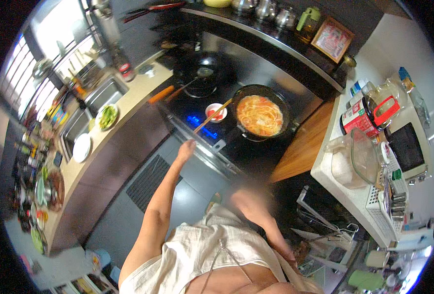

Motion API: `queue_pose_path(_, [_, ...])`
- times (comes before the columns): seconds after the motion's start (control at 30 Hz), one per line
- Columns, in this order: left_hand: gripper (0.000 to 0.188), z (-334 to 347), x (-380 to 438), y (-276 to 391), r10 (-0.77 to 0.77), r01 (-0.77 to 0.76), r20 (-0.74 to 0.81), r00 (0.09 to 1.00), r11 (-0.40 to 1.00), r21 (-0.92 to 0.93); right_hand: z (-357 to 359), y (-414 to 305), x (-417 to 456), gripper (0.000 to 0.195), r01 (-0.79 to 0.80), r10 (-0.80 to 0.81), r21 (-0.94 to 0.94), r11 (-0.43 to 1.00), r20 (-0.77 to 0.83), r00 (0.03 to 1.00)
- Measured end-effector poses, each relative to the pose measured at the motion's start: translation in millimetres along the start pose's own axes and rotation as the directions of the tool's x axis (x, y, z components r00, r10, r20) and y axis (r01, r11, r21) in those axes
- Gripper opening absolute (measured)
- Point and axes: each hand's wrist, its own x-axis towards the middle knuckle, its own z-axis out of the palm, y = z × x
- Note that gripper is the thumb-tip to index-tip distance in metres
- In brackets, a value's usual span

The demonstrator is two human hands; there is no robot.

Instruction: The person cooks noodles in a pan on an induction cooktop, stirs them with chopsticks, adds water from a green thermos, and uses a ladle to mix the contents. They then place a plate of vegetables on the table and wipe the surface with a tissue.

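My left hand is at the front edge of the black cooktop, fingers curled. Just beyond it lies the lower end of a pair of wooden chopsticks; whether the fingers touch them is unclear. The chopsticks slant across a small white bowl with red pieces in it, their far end by the wok's rim. That black wok contains noodles in orange-red broth. Low in front of my body, at the cooktop's right, my right hand is blurred, so its fingers cannot be made out.
A second black wok with a ladle sits on the rear left burner. Along the left counter are a plate of green vegetables, a white plate and a steel sink. The right counter bears a glass container and a white basket.
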Motion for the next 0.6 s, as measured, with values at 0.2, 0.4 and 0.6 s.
queue_pose_path(0.2, [0.055,13.4,136.2,-59.1,-0.075,0.076,-0.075,0.994,0.997,0.012,-22.2,9.4,101.3,0.009,0.008,-0.004,-0.079,0.997,0.041,0.999])
queue_pose_path(0.4, [0.045,27.3,180.2,-33.1,-0.281,0.631,0.679,0.678,0.697,-0.341,-34.4,37.6,168.0,0.009,-0.120,0.124,-0.133,0.984,0.018,0.992])
queue_pose_path(0.6, [0.029,-46.4,152.1,-0.8,-0.117,0.802,0.833,0.541,0.369,-0.469,-22.9,49.7,250.9,0.038,-0.185,0.128,-0.377,0.908,-0.169,0.977])
